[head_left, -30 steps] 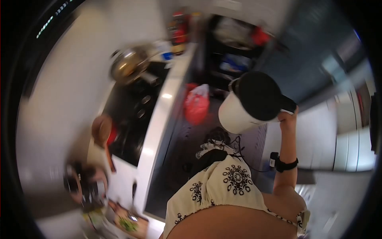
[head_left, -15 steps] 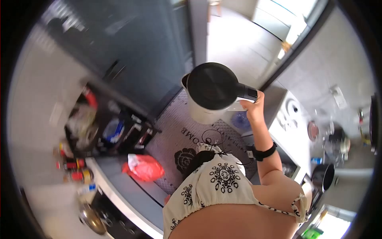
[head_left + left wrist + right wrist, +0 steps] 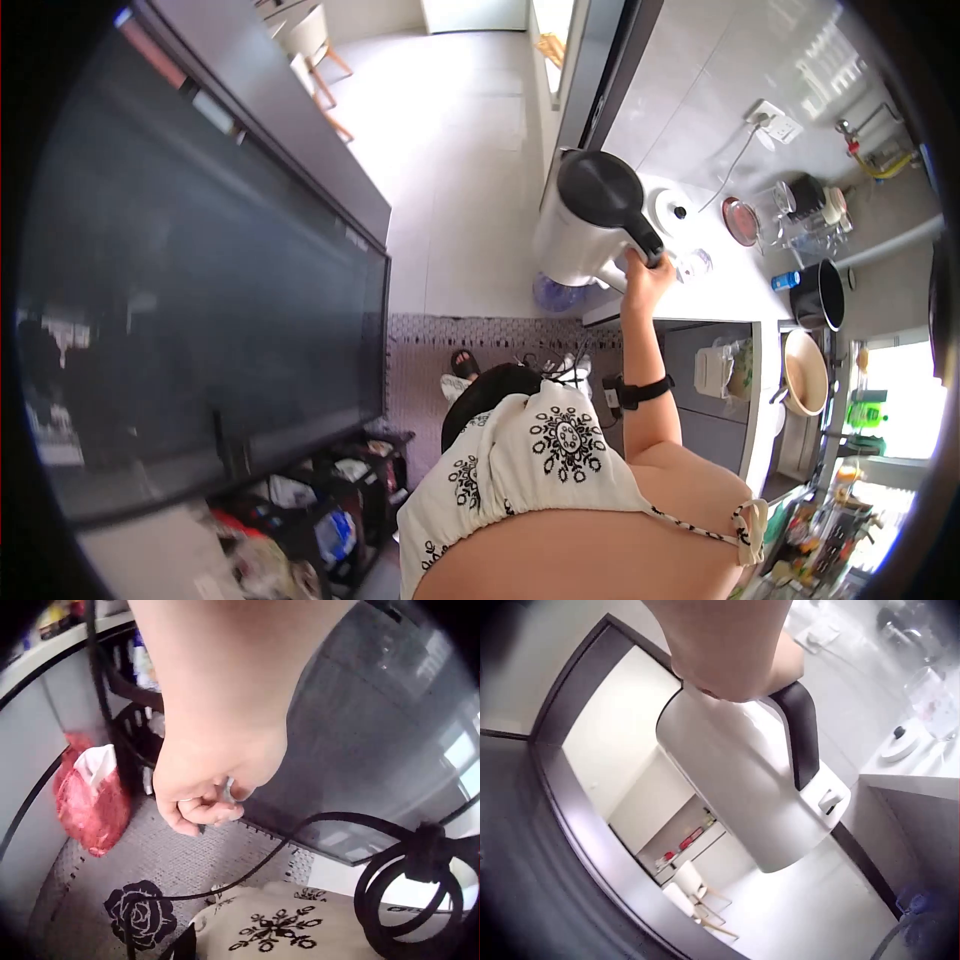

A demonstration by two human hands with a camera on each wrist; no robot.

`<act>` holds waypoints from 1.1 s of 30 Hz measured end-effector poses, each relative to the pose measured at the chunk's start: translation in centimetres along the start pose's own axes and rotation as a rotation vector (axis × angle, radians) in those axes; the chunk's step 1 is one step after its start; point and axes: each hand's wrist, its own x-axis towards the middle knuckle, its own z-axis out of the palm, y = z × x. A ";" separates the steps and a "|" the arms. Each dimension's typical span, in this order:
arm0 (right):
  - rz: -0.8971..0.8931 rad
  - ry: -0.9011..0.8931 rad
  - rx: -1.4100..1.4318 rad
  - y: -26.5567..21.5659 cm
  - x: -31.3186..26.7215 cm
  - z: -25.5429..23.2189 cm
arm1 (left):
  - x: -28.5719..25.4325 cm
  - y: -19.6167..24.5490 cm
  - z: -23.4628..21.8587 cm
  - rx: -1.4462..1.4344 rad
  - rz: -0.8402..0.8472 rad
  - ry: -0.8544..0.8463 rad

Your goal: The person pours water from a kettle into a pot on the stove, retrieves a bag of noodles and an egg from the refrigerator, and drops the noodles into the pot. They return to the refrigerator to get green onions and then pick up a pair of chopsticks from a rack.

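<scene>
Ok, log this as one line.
right hand: holds kettle aloft by handle | left hand: loosely curled, nothing visibly held | lid: on | white base: on counter

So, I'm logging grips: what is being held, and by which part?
The right hand holds the kettle by its handle; the left hand appears to hold nothing.

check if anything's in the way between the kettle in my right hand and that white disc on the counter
Nothing visible blocks it: in the right wrist view, open space lies between the kettle and the white disc. A clear glass stands beside the disc, on the side away from the kettle.
</scene>
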 end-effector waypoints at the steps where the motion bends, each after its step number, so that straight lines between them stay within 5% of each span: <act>1: 0.025 0.088 0.053 0.1 0.2 -1.1 | 0.9 0.6 -0.5 -0.023 0.002 0.006; 9: -0.060 0.555 0.144 -0.1 0.7 -8.0 | 7.4 7.3 -5.5 -0.205 0.101 0.021; 10: -0.061 0.583 0.153 4.4 2.4 -8.2 | 9.4 8.3 -4.8 -0.214 0.144 0.035; 12: -0.070 0.671 0.148 4.2 3.0 -8.9 | 7.4 13.6 -4.4 -0.023 0.313 0.046; 17: -0.068 0.865 0.131 6.4 6.2 -9.1 | 7.9 22.9 -1.7 -0.043 0.281 -0.007; 29: -0.110 1.222 -0.056 11.1 6.6 -13.0 | 7.0 25.5 1.5 0.302 0.298 -0.198; 33: -0.090 1.239 0.069 12.0 5.8 -13.3 | 15.4 26.1 0.0 0.152 0.144 -0.137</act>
